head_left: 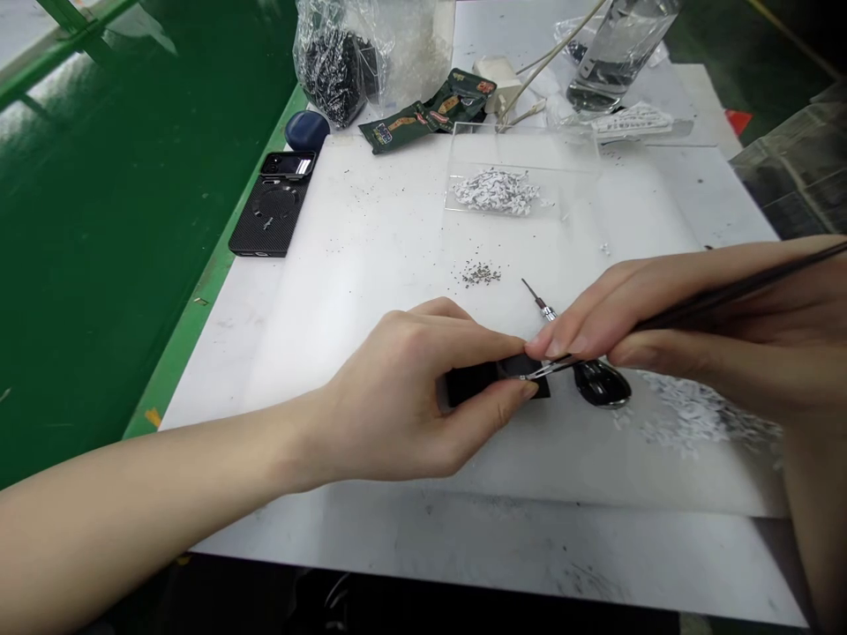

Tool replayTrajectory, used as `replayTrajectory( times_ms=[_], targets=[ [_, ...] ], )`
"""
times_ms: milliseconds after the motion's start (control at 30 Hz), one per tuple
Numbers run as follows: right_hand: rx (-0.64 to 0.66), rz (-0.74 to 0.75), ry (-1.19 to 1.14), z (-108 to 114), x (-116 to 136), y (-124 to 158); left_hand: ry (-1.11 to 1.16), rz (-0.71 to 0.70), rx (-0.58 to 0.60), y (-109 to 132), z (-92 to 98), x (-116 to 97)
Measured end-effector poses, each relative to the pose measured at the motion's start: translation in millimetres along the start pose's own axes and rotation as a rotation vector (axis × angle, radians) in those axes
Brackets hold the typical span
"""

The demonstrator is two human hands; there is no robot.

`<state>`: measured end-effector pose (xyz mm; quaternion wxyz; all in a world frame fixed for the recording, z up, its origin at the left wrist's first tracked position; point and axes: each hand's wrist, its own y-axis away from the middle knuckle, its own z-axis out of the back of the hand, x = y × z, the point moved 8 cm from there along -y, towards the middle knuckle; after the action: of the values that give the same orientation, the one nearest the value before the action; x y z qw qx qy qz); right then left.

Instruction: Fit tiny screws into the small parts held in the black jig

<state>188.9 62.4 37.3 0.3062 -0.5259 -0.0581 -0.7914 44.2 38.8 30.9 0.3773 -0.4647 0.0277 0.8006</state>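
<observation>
My left hand (410,388) grips a small black block (473,381) between thumb and fingers, low over the white mat. Much of the block is hidden by that hand. In my right hand (662,309) is a pair of dark tweezers (721,295), whose metal tips reach the block beside my left thumb. A tiny pale piece seems to sit at the tips, too small to make out. Just beyond the right fingers lies a screwdriver (602,384) with a black bulbous handle, its thin shaft pointing away from me.
Small white parts (694,414) are heaped at right, with more in a clear tray (456,198) farther back. Tiny metal bits (481,274) lie mid-mat. A black phone (268,212) is at left. Behind are plastic bags (337,75), green packets (403,126) and a clear bottle (615,57).
</observation>
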Motion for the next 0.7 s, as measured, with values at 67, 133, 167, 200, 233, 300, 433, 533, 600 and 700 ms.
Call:
replayTrajectory(
  times_ms=[67,133,167,200,233,300,433,533,600,700],
  targets=[
    [0.025,0.015,0.0,-0.8,1.5,0.3,0.004,-0.006,0.002,-0.2,0.1,-0.5],
    [0.046,0.02,0.011,-0.7,2.6,0.5,0.006,-0.005,0.002,-0.2,0.2,-0.2],
    [0.044,0.017,0.015,0.1,2.9,0.6,0.007,-0.001,0.003,-0.2,0.1,0.2],
    [0.035,0.019,0.016,1.1,3.5,0.6,0.007,0.003,0.002,-0.1,0.0,0.8],
    [0.029,0.021,0.013,1.6,4.2,0.7,0.007,0.008,0.002,-0.1,-0.1,1.3],
    [0.028,0.023,0.015,1.2,4.8,0.7,0.004,0.014,0.001,0.0,-0.3,2.0],
    [0.036,0.021,0.043,-0.6,4.1,0.6,0.001,0.006,0.002,0.1,-1.0,0.9],
    [0.045,0.032,0.04,-1.2,4.4,0.6,-0.003,-0.004,-0.004,0.3,-0.9,-0.1],
    [0.04,0.029,0.03,-0.7,4.1,0.9,-0.004,-0.009,-0.008,0.4,-0.4,-0.3],
    [0.002,0.02,0.015,1.8,3.1,1.8,-0.007,-0.017,-0.001,0.1,-0.2,-0.6]
  ],
)
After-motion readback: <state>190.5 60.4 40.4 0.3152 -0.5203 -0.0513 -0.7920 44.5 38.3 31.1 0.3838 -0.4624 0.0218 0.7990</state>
